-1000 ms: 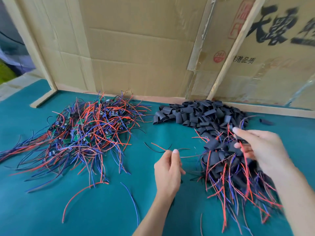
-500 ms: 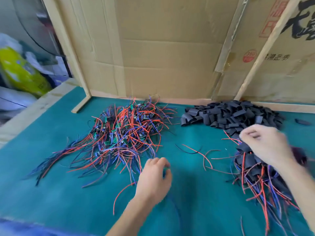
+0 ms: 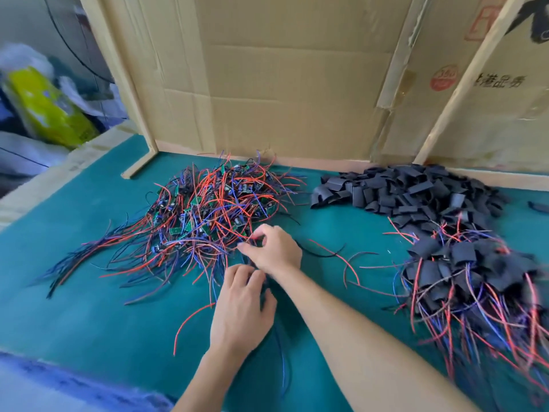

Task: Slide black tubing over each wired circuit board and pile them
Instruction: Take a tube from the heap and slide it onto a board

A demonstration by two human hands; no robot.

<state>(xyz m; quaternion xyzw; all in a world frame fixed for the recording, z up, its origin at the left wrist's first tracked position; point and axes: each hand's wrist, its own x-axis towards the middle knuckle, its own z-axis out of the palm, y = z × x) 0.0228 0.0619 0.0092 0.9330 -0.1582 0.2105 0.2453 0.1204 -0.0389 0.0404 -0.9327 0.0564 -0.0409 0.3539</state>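
Note:
A tangled heap of bare green circuit boards with red and blue wires (image 3: pixel 205 215) lies at the left on the green mat. Loose black tubing pieces (image 3: pixel 416 188) are heaped at the back right. Boards covered in black tubing, wires trailing, form a pile (image 3: pixel 475 281) at the right. My right hand (image 3: pixel 273 248) is at the near edge of the bare heap, its fingers pinching wires there. My left hand (image 3: pixel 242 307) is just below it, fingers curled round blue wires that trail toward me.
Cardboard sheets with wooden strips (image 3: pixel 285 84) wall off the back of the green mat (image 3: pixel 89 322). A few stray wires (image 3: pixel 335 257) lie between the heaps. Bags and a yellow pack (image 3: pixel 44 108) sit off the table at the left.
My right hand has left the covered pile and crossed left to the bare-board heap. My left hand has moved up to the heap's edge and taken hold of wires. The view has shifted left.

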